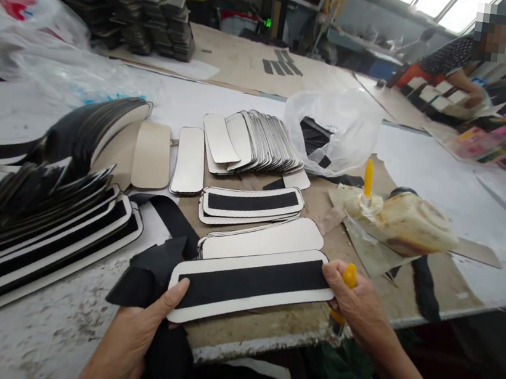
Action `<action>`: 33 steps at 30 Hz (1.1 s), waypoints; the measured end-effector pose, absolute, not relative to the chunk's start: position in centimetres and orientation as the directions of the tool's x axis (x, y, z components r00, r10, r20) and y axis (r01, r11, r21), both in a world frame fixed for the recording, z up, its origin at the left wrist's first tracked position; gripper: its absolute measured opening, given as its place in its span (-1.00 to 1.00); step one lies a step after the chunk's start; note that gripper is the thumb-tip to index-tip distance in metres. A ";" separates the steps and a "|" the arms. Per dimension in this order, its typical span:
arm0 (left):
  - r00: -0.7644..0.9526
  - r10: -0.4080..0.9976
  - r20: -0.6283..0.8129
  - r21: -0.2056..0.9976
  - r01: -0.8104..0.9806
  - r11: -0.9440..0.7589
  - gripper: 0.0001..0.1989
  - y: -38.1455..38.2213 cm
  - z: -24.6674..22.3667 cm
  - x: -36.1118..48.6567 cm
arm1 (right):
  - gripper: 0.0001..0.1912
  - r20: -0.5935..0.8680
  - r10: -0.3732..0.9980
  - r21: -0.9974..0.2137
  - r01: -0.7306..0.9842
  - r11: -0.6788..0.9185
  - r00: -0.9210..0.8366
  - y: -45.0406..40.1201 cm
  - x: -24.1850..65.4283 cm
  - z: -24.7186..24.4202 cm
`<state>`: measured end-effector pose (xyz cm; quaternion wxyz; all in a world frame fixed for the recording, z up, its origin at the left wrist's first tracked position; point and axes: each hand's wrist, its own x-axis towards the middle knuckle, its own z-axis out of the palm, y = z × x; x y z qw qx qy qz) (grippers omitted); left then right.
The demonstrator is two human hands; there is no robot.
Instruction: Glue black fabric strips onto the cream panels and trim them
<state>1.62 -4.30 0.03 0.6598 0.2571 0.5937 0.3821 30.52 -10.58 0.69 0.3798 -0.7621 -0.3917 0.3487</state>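
Note:
My left hand is closed on the left end of a long white panel with rounded corners, its thumb on top. A black strip lies along the panel's middle. My right hand pinches the panel's other end and also holds a yellow-handled tool, whose lower end is hard to make out. Black fabric-like material bunches beside my left hand. Just beyond the held panel lies a small stack of plain white panels, and behind it sit panels with a black strip.
Panels with black strips are heaped at left. More white panels fan out near a clear plastic bag. A stained plastic bottle lies at right beside an upright yellow handle. Another person works at far right.

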 end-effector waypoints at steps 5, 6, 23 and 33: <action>0.131 0.693 -0.709 0.634 -0.312 0.708 -0.69 -4.4 0.1 1.3 | -0.55 -0.456 0.772 -0.859 0.007 -0.511 0.443 -10.7 30.4 1.1; 0.176 0.667 -0.724 0.588 -0.346 0.731 -0.70 -4.3 0.2 1.4 | -0.55 -0.505 0.754 -0.851 -0.097 -0.516 0.420 -10.6 30.3 1.2; 0.002 0.848 -0.530 0.822 -0.246 0.514 -0.53 -2.9 0.0 1.1 | -0.55 -0.401 0.780 -0.786 0.256 -0.562 0.479 -9.6 31.5 0.3; 0.115 0.789 -0.604 0.787 -0.069 0.613 -0.71 -1.9 -0.3 1.7 | -0.54 -0.120 0.876 -0.665 0.617 -0.420 0.467 -6.2 33.0 2.4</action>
